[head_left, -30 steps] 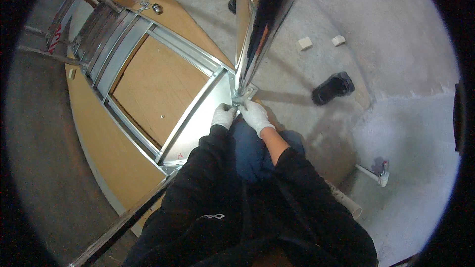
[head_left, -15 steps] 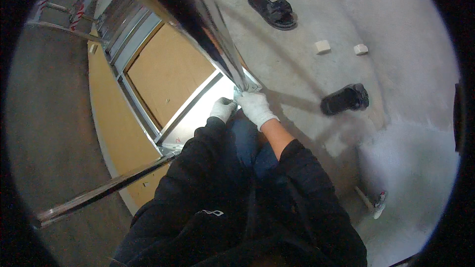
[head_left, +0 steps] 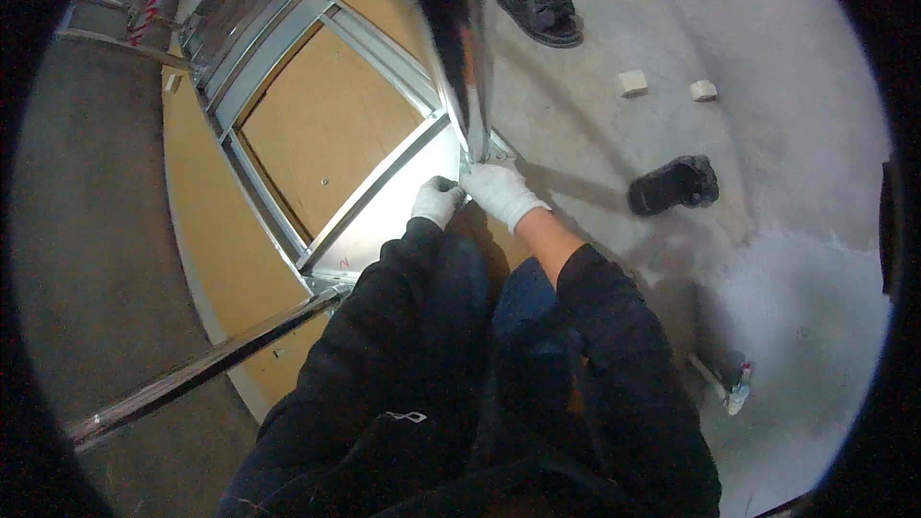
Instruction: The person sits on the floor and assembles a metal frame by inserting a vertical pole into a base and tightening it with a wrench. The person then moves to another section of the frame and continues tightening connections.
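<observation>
Both of my hands wear white knit gloves and meet at the near right corner of a metal frame (head_left: 384,179) lying on the ground. My right hand (head_left: 501,195) is closed at the foot of an upright shiny metal post (head_left: 477,86), its fingertips partly hidden. Just beside it, my left hand (head_left: 438,200) is closed in a pinch over the edge of a bright metal sheet (head_left: 389,206). Whatever sits between the left fingers is too small to make out. A second metal post (head_left: 206,364) extends from the frame's near left corner toward the lower left.
Brown board (head_left: 326,125) lies under and around the frame. On the concrete floor to the right are a black sandal (head_left: 542,10), another black sandal (head_left: 673,186), a white block (head_left: 632,83) and a second white block (head_left: 703,90). A pipe fitting (head_left: 737,393) stands at lower right.
The upright post now looks steeper in view, showing more of the frame and board behind it. Both hands stay at the same corner, the left slightly nearer the post's foot.
</observation>
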The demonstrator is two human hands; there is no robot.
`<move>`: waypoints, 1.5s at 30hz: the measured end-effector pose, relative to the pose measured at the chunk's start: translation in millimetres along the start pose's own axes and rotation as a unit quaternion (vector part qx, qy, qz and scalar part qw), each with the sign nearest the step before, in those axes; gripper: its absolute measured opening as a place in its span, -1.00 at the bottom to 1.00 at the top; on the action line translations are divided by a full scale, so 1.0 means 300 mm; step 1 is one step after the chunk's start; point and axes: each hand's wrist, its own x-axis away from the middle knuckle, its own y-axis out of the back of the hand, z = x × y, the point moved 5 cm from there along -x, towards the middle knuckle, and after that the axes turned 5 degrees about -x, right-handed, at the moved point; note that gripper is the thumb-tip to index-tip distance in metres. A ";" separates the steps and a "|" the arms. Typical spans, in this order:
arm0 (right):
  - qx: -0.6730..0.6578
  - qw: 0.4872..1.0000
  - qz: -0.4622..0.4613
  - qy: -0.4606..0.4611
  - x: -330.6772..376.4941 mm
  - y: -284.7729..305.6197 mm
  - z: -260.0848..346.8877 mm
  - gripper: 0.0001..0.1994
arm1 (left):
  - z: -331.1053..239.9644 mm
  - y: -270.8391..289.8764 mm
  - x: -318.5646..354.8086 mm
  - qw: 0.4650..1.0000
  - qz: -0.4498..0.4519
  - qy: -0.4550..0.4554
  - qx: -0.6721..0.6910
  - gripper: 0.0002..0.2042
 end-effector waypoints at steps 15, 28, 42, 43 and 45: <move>-0.501 0.723 -0.249 -0.406 0.050 -0.186 0.058 -0.68 | 0.077 -0.022 -0.078 0.998 0.003 -0.060 0.031 -0.71; -0.242 0.912 -0.178 -0.278 0.098 -0.102 0.022 -0.78 | 0.050 0.000 -0.043 0.999 0.018 -0.043 0.007 -0.74; -0.072 0.975 -0.096 -0.189 0.031 -0.057 0.007 -0.82 | 0.094 -0.023 -0.081 0.999 0.035 -0.015 0.017 -0.72; -0.051 0.980 -0.083 -0.174 0.029 -0.058 0.014 -0.81 | 0.088 -0.018 -0.073 0.999 0.029 -0.021 0.012 -0.72; -0.008 0.988 -0.057 -0.144 0.024 -0.060 0.025 -0.81 | 0.077 -0.011 -0.057 0.999 0.019 -0.033 0.001 -0.72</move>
